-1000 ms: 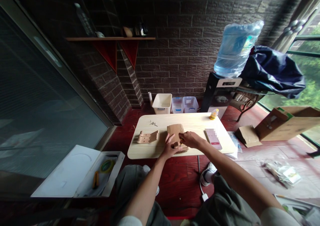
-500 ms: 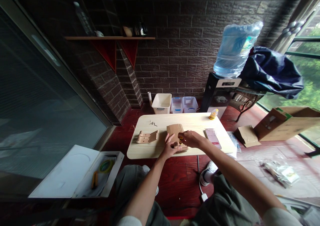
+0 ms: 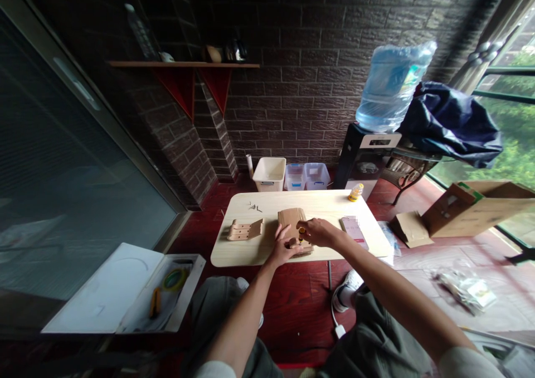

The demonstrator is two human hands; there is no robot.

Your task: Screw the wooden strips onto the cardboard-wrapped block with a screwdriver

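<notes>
My right hand [image 3: 320,232] is closed around a short screwdriver [image 3: 301,232] with a yellow and black handle. It stands about upright, its tip down at a small wooden piece [image 3: 307,250] near the table's front edge. My left hand [image 3: 282,248] presses and grips that piece from the left, its fingers partly covering it. Just behind the hands lies a wooden panel [image 3: 291,216] with a curved top; whether it joins the small piece is hidden. To the left rests another wooden assembly [image 3: 246,230] with holes. Several screws [image 3: 256,207] lie loose behind it.
The low pale table [image 3: 267,199] also bears a phone [image 3: 354,232] and a yellow-capped bottle [image 3: 356,192] on the right. An open white box [image 3: 188,297] with tools stands at lower left. Bins [image 3: 270,180] and a water dispenser [image 3: 363,155] are beyond the table.
The view has shifted slightly. Both hands stay in place at the wooden piece, and the screwdriver's yellow handle shows a little differently under my right fingers.
</notes>
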